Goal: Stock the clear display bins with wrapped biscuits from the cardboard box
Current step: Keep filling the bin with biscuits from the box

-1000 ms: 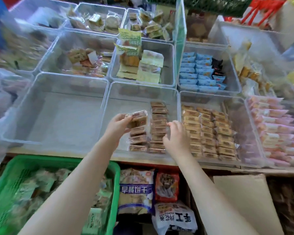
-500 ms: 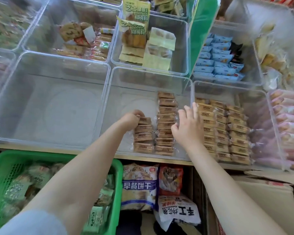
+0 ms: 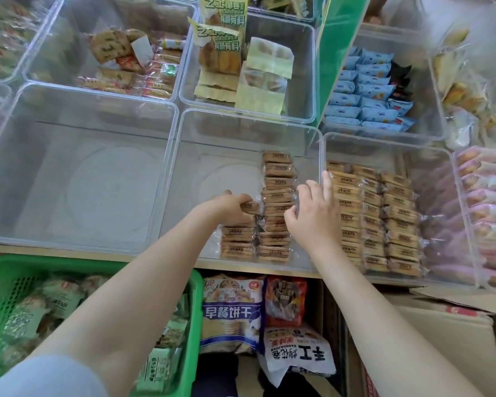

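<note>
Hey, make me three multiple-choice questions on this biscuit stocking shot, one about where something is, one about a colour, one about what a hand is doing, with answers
1. Where is the left hand placing its wrapped biscuit?
A. in the middle clear bin, onto the shorter row left of the long row
B. in the large bin on the far left
C. in the basket below the shelf

2. What colour is the basket below the shelf?
A. red
B. green
C. blue

3. What is the right hand doing?
A. resting on the long row of biscuits
B. lifting a large bag
C. hanging idle below the shelf

Answers:
1 A, the left hand's fingers hold the packet at the far end of the shorter row.
2 B, its rim and mesh wall are green.
3 A, its fingers lie against the right side of that row; nothing shows in its grip.
</note>
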Demonstrator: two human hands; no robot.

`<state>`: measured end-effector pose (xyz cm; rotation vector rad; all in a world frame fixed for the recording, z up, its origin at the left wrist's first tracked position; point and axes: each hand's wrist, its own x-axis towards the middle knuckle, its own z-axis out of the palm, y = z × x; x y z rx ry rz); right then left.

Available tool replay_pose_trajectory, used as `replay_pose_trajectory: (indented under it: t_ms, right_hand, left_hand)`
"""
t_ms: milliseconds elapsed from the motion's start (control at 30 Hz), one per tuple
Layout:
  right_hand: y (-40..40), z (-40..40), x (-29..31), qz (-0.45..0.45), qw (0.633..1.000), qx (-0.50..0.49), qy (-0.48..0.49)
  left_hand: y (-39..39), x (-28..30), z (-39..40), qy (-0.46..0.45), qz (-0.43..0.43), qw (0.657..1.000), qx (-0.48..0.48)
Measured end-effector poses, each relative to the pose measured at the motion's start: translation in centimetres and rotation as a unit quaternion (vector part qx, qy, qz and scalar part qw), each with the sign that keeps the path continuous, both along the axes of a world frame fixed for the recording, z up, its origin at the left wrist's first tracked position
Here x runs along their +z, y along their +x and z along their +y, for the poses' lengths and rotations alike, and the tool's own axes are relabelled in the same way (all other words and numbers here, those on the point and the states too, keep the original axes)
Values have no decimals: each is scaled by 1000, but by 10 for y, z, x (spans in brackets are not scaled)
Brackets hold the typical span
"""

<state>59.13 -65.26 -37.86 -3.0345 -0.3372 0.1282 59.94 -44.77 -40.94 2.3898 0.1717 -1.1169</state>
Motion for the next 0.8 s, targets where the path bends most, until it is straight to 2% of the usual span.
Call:
replay_pose_trajectory:
  t_ms: [167, 333, 500, 633, 800]
  right_hand:
    - [0, 0, 1, 5, 1000, 2, -10]
    - [-1, 0, 7, 12, 1000, 3, 13]
    - [-4, 0, 12, 20, 983, -34, 177]
    - [-26, -17, 52, 65, 942, -57, 325]
    - [-89, -102, 111, -45, 903, -88, 417]
  left_hand:
    - [-5, -4, -4, 14, -65, 996, 56]
    - [-14, 5, -7, 32, -97, 993, 64]
    - [-40, 45, -24, 94, -231, 964, 89]
    - [-66, 80, -61, 33, -335, 935, 111]
    - [-90, 110, -165, -62, -371, 923, 76]
